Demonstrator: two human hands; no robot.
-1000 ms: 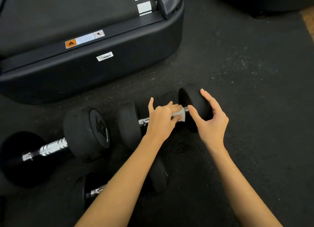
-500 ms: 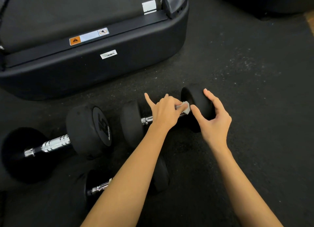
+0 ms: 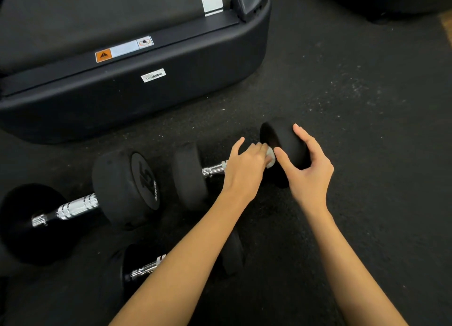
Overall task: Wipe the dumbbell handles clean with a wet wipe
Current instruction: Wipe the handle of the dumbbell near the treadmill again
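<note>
While the right hand [image 3: 308,176] cups the far black head of the middle dumbbell [image 3: 188,176], thumb on the near face and fingers curled over the rim, the left hand [image 3: 244,169] presses a small white wet wipe [image 3: 270,158] against the chrome handle [image 3: 214,169] right where it meets that head. Its grip is clamped on the wipe, fingers curled round the bar with the forefinger lifted a little; only a bit of white shows between the two hands (most of the wipe is hidden under the fingers). A short stretch of bare handle shows between the left hand and the dumbbell's near head.

All of this lies on the dark rubber floor [image 3: 367,105]. To the left lies a larger dumbbell [image 3: 124,188] marked "15" on its end face, its knurled chrome bar running off to a second head near the frame's edge; its marked head sits just beside the middle dumbbell's near head. Nearer the person, a third dumbbell [image 3: 146,268] lies partly hidden beneath the left forearm, with some of its chrome bar visible. Behind them stands the black base of a treadmill [image 3: 146,93], carrying an orange warning label and a white barcode sticker. Both forearms are bare.
</note>
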